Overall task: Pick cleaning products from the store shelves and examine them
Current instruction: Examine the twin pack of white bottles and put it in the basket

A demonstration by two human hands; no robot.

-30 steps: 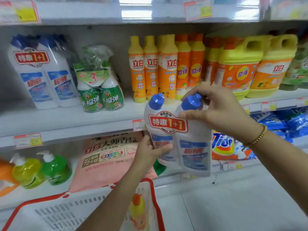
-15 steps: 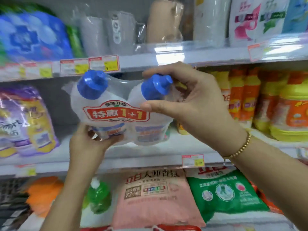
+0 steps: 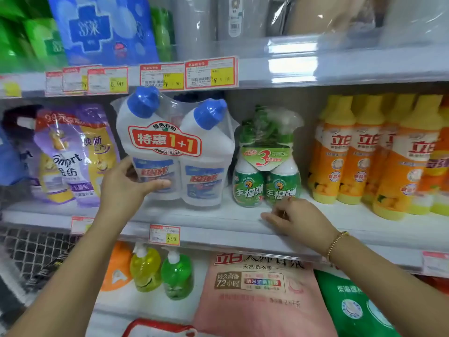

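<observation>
"Where's the twin pack [image 3: 175,152] of white bottles with the blue caps?"

"On the middle shelf [image 3: 218,216], standing upright with a slight lean to the left, between the purple pouches [image 3: 70,154] and the green spray pack [image 3: 266,171]. Its base is down at the shelf board, though I can't tell if its weight is on it."

"And the hands?"

"The left hand [image 3: 126,188] grasps the pack low on its left bottle. The thumb lies across the front label and the fingers are hidden behind."

"The right one?"

"The right hand [image 3: 298,222] is well clear of the twin pack. It's at the shelf's front edge, just below the green spray pack, fingers loosely bent and grasping nothing. Whether the knuckles touch that green pack, I can't say."

"Anything further right?"

"A row of orange-and-yellow bottles [image 3: 364,152]."
</observation>
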